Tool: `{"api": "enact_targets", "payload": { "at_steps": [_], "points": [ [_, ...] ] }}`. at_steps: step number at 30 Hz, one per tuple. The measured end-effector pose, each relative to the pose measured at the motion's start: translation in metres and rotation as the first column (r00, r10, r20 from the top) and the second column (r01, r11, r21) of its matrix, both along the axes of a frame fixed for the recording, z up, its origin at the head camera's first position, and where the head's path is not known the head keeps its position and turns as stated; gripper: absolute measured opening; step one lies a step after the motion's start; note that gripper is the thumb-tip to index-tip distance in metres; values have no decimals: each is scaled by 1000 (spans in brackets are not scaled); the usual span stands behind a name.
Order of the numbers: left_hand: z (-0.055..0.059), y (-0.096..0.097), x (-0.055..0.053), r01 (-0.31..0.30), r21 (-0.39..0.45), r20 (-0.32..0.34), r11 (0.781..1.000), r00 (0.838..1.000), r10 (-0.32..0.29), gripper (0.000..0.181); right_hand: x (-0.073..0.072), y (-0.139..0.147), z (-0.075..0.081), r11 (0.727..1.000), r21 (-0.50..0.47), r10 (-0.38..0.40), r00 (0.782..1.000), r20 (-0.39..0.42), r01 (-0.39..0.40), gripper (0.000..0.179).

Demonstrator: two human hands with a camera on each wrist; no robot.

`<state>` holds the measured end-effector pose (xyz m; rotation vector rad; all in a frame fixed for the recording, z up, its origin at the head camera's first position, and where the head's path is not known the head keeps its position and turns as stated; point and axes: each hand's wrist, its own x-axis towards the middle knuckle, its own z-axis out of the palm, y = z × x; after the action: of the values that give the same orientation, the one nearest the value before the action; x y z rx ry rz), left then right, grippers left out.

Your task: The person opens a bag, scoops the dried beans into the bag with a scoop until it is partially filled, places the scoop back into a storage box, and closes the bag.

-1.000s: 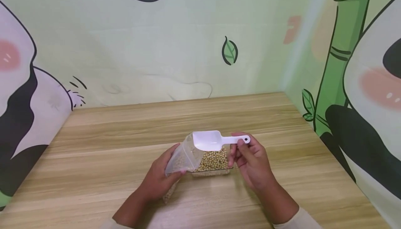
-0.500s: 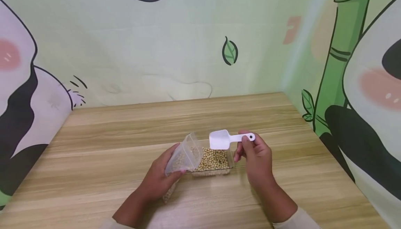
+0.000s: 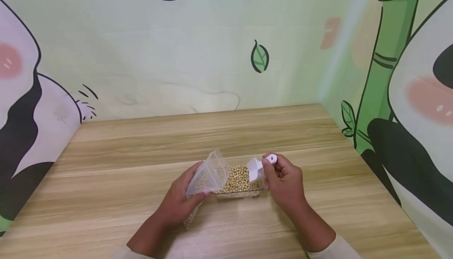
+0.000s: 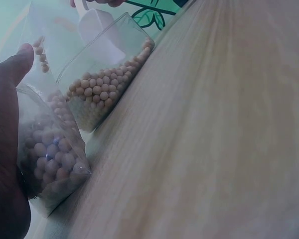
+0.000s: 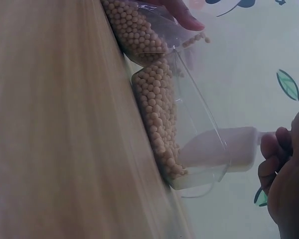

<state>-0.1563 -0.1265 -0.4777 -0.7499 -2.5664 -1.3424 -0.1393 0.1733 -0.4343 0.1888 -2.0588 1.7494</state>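
My left hand (image 3: pixel 181 197) grips a clear plastic bag (image 3: pixel 209 176), its mouth held wide and leaning over the left end of a clear box. Round, pale yellow soybeans (image 4: pixel 49 154) fill the lower part of the bag, and a few cling near its mouth. The clear box (image 5: pixel 202 99) stands on the table with a layer of soybeans (image 3: pixel 238 179) in it. My right hand (image 3: pixel 284 180) pinches the handle of a white scoop (image 3: pixel 255 169). The scoop's blade dips inside the box at its right end, its tip down at the beans, as the right wrist view shows.
The wooden table (image 3: pixel 141 141) spreads out around the box. Behind it and at both sides rise walls (image 3: pixel 198 54) printed with pandas, leaves and bamboo.
My right hand first drew the scoop rightward, away from the bag's mouth, then lowered it and tipped its blade down into the box. The left hand and bag have stayed in place.
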Motion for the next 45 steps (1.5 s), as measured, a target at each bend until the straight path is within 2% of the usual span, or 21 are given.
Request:
{"api": "enact_targets", "payload": {
  "at_steps": [5,8,12,16,20,29,36,45],
  "points": [
    [1,0,0,-1,4,7,1000,1000,1,80,-1,0,-2,991,135,-1,996,-91,13,5],
    [1,1,0,-1,3,8,1000,1000,1,80,-1,0,-1,988,157,14,999,-45,-7,5],
    [1,1,0,0,4,4,1000,1000,0,80,-1,1,2,996,82,17,991,130,-28,10],
    [1,0,0,-3,-1,-1,1000,1000,3,80,-3,1,6,1000,-5,14,962,273,-13,13],
    [0,0,0,-3,-4,-3,1000,1000,3,80,-7,2,6,997,-77,16,932,361,13,18],
    [1,0,-1,4,5,-9,1000,1000,-4,79,-13,3,4,979,-199,65,880,470,34,22],
    [0,1,-1,2,-7,-14,1000,1000,-2,79,-16,4,0,958,-283,113,848,518,45,18],
    [0,1,0,-4,-6,-4,1000,1000,4,79,-18,6,-1,946,-322,162,804,572,39,16]
  ]
}}
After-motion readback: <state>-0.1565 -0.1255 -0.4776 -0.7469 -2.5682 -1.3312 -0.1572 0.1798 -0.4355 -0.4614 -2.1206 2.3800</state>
